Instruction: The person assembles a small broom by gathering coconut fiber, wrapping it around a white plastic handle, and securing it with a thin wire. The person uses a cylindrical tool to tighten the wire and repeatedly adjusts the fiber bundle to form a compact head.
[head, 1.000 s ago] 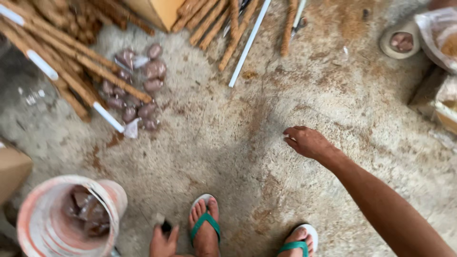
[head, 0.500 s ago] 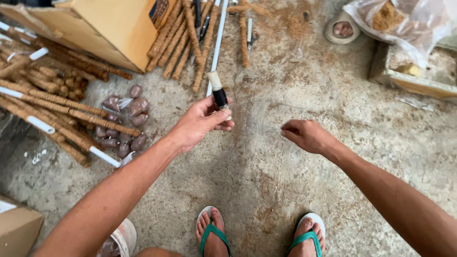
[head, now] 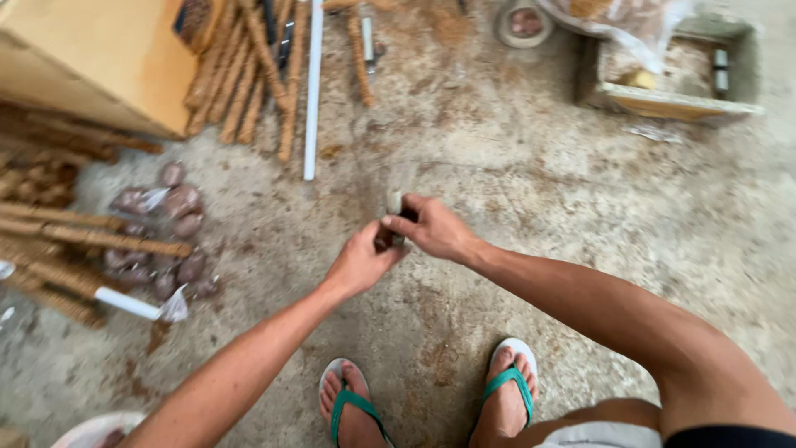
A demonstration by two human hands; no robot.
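- Rough concrete floor, stained and dusty, fills the view under the person, who stands in green flip-flops.
- Both hands meet in the middle of the view, above the floor and out in front of the feet.
- The left hand is closed, its fingers curled round the lower, dark end of a small marker-like tool.
- The right hand is also closed, its thumb and fingers pinching the same tool from the other side; the two hands touch each other at the fingertips.
- The tool stands roughly upright between the hands: its pale upper end pokes out just above the right hand's fingers, and the dark part is mostly hidden inside the left hand's grip.
- Well beyond the hands, a long white tube lies on the floor beside a row of brown fibre-wrapped sticks.
- Further to the left of the left hand, more wrapped sticks lie across a cluster of small purplish bags.
- A cardboard box sits far off beyond the left hand.
- Far beyond the right hand, a shallow wooden tray stands with a clear plastic bag at its edge, and a small round container sits beside that.
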